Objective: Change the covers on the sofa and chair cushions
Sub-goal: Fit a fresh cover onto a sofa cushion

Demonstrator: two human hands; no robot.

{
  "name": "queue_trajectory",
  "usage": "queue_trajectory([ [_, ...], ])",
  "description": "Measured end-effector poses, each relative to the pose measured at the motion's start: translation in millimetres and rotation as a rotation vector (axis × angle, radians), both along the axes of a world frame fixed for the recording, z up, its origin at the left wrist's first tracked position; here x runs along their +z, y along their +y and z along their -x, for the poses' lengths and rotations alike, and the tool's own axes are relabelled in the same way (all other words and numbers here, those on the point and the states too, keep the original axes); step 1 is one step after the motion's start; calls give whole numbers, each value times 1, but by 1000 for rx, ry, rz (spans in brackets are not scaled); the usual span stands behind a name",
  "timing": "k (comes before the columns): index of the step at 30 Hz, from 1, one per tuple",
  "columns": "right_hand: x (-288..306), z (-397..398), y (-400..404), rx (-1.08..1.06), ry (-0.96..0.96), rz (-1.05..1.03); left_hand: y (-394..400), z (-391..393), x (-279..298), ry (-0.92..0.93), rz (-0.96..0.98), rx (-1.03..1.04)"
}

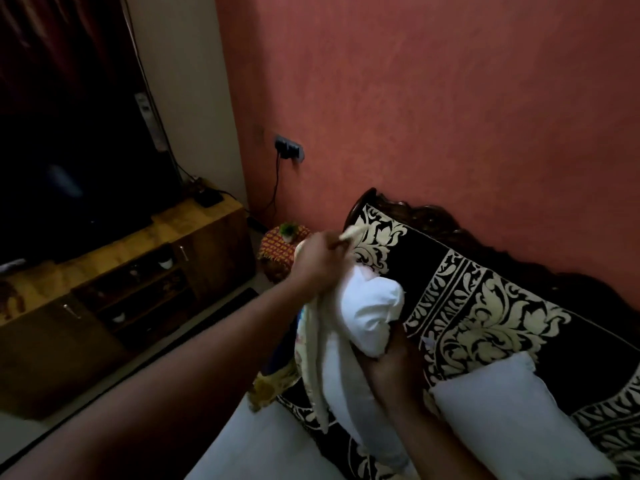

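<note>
Two hands on one cushion | left hand pinches cover at far end | right hand grips near end | long axis runs away from person

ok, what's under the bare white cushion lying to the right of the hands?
The bare white cushion lies on the black-and-cream patterned sofa cover, which shows all around it. Whatever is directly beneath the cushion, and the sofa seat under the cover, are hidden.

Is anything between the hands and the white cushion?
Nothing visible. The right hand holds the white cushion from below. The left hand grips the cream cover bunched round its side, which shows between that hand and the cushion.
</note>
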State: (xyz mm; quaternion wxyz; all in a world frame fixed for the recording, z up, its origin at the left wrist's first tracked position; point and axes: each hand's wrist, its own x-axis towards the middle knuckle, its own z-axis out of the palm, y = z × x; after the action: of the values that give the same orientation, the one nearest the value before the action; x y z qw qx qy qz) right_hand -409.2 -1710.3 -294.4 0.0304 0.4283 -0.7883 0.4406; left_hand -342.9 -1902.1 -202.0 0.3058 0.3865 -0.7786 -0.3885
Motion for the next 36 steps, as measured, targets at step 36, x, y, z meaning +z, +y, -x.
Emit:
queue_trajectory([
  [36,38,85,-18,-286,-1033,752,85,-93,-143,-772,445,-301],
])
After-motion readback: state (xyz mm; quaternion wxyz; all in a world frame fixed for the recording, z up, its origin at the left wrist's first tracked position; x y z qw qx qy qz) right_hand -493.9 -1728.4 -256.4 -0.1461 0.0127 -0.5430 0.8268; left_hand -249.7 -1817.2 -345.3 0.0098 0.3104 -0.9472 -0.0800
